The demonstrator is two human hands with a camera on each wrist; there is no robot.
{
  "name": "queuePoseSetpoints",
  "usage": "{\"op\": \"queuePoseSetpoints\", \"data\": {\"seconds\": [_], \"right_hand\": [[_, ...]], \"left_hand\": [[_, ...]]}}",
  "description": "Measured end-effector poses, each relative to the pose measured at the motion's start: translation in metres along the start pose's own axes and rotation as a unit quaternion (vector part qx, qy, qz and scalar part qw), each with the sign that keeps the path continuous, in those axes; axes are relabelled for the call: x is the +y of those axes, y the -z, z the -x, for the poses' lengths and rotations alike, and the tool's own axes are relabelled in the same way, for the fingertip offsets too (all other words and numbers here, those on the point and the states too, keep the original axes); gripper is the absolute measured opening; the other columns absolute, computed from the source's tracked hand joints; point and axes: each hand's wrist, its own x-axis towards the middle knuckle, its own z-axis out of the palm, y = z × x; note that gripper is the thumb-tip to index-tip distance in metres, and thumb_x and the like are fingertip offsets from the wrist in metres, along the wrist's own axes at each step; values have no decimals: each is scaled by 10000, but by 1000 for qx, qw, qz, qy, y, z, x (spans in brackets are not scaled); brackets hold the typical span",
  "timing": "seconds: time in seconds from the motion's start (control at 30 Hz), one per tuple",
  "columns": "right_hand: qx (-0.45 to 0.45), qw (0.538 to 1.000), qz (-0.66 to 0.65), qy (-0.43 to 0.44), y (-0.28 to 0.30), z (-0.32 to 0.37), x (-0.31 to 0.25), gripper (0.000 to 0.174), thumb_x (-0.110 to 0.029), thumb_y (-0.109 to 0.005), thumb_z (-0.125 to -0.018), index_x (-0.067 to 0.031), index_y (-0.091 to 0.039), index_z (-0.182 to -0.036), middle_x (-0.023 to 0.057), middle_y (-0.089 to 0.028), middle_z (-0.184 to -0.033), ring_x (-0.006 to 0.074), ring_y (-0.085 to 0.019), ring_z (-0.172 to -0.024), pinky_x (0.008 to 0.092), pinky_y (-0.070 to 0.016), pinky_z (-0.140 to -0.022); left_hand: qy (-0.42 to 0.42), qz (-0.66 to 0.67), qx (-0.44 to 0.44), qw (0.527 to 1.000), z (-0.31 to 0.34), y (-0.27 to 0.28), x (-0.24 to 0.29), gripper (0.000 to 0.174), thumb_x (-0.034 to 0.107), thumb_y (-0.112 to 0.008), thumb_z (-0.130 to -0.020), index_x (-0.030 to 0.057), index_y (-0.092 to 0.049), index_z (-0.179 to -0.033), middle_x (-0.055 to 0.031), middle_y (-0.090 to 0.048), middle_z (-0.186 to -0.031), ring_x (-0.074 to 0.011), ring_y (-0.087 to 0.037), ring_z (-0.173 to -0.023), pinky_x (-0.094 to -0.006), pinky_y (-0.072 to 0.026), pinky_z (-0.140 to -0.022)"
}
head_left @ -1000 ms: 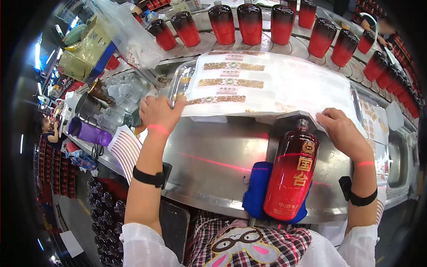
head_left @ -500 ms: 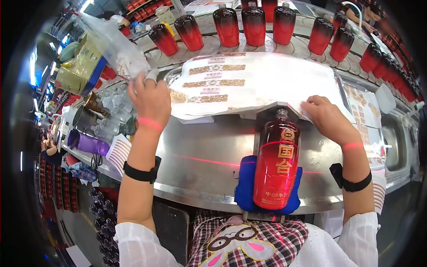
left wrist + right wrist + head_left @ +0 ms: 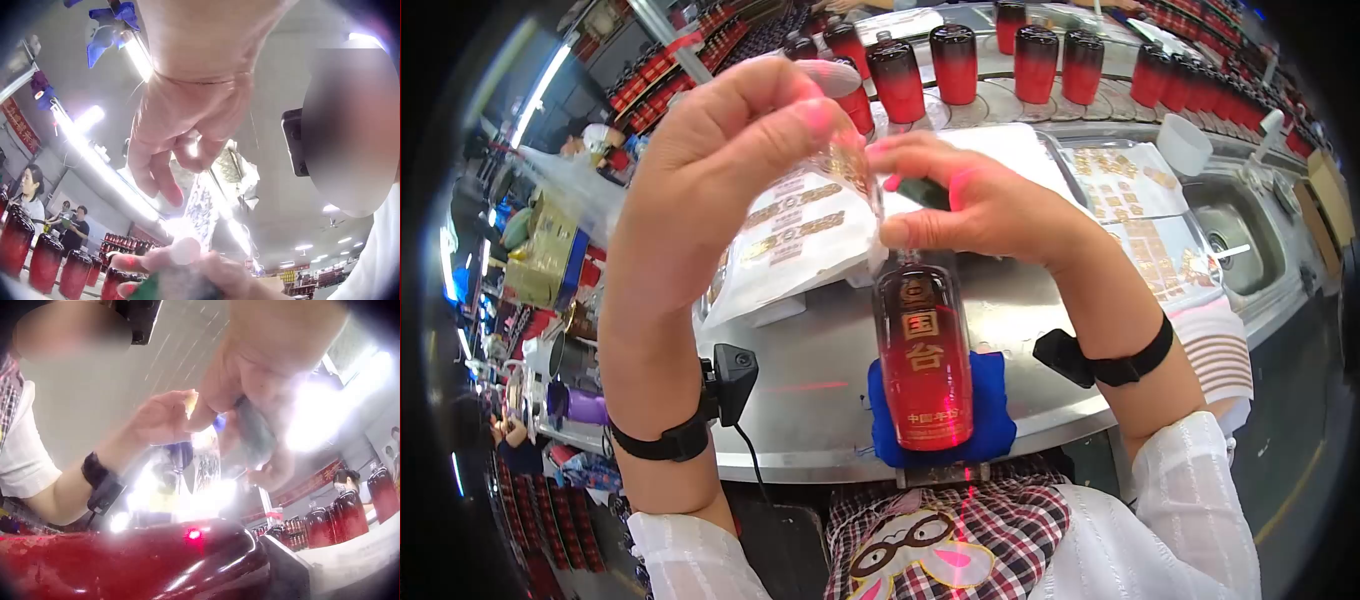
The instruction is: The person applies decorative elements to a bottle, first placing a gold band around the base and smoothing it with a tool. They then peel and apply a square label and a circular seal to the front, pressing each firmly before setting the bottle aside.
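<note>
In the head view my left hand point(image 3: 710, 180) is raised over the work surface, a white cover on one finger. Its thumb and fingers pinch a clear, gold-patterned decal strip point(image 3: 847, 165), which hangs toward the bottle neck. My right hand point(image 3: 970, 200) meets the strip with thumb and forefinger from the other side. Tucked in that hand's fingers is a dark green piece point(image 3: 925, 193), also visible in the right wrist view. Just below, a red-and-black glass bottle point(image 3: 922, 370) with gold characters lies on a blue cloth point(image 3: 995, 400), neck away from me.
Behind the hands, a white sheet point(image 3: 795, 240) of gold decals lies on a tray. Red-and-black bottles point(image 3: 953, 65) line the conveyor at the back. To the right are a tray of smaller decals point(image 3: 1125, 195), a white cup point(image 3: 1183, 145) and a sink point(image 3: 1235, 220).
Both hands have left the sheet's front edge and come together above the bottle's neck, with a decal strip between them. The sheet appears shifted left and the view has turned right.
</note>
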Motion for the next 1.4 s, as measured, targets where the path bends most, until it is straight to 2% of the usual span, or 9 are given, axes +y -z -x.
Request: {"op": "queuePoseSetpoints", "data": {"seconds": [0.07,0.2,0.47,0.6,0.7,0.8,1.03,1.3,1.4], "right_hand": [[-47,997,-63,-26,8,12,-1,343,-300,-729,-870,-22,-650,-1056,110,-551,-1265,202,-523,-1147,319,-378,-1016],[-19,958,-258,-128,25,43,0,170,-201,-718,-884,-45,-653,-899,63,-579,-1160,137,-517,-1060,290,-400,-949],[102,963,-74,-240,68,51,20,290,-310,-623,-938,-39,-653,-1035,-10,-590,-851,76,-505,-763,245,-426,-683],[-1,895,325,-305,94,27,113,323,-331,-626,-886,-56,-684,-1046,170,-570,-1141,279,-555,-1053,397,-451,-892],[-90,765,448,-454,90,28,162,361,-272,-553,-912,-91,-657,-1206,136,-432,-1416,350,-430,-1301,576,-389,-1039],[-100,745,451,-481,84,32,159,405,-225,-529,-909,-128,-610,-1294,110,-392,-1447,365,-331,-1365,639,-353,-1045],[-101,763,470,-432,100,33,183,391,-382,-543,-900,-89,-696,-1109,221,-497,-1317,421,-488,-1153,487,-411,-988],[-23,853,236,-466,162,39,126,303,-375,-598,-873,-103,-677,-980,-13,-587,-823,112,-543,-764,311,-457,-600],[57,860,176,-476,198,59,126,273,-348,-590,-882,-111,-664,-994,-28,-603,-865,105,-543,-776,282,-429,-569]], "left_hand": [[-2,48,15,999,-6,0,0,176,172,-553,-977,17,-611,-1038,-193,-587,-1292,-157,-650,-960,-323,-495,-905],[-3,141,46,989,-10,4,-11,138,136,-572,-956,8,-617,-980,-86,-683,-1027,-140,-650,-903,-305,-490,-880],[108,46,117,986,-24,-1,-91,219,233,-569,-966,44,-591,-1074,-46,-640,-1087,-118,-599,-1014,-302,-450,-932],[-14,137,253,958,-28,-2,-57,308,242,-565,-965,28,-579,-1186,-87,-631,-1137,-137,-568,-1054,-307,-432,-923],[-182,260,209,925,-14,3,-10,343,214,-549,-973,16,-567,-1251,-125,-635,-1146,-161,-568,-1057,-320,-425,-918],[-254,237,174,921,23,5,21,338,208,-546,-973,13,-565,-1249,-126,-632,-1152,-165,-567,-1063,-319,-427,-920],[-248,168,192,935,67,8,20,328,193,-539,-975,5,-561,-1242,-129,-626,-1167,-173,-565,-1076,-316,-432,-925],[-230,132,210,941,84,8,7,316,177,-531,-977,-3,-557,-1235,-133,-619,-1184,-183,-563,-1092,-312,-438,-930],[-229,125,211,942,85,5,6,311,171,-528,-977,-6,-555,-1232,-134,-616,-1191,-187,-562,-1098,-311,-441,-932]]}}
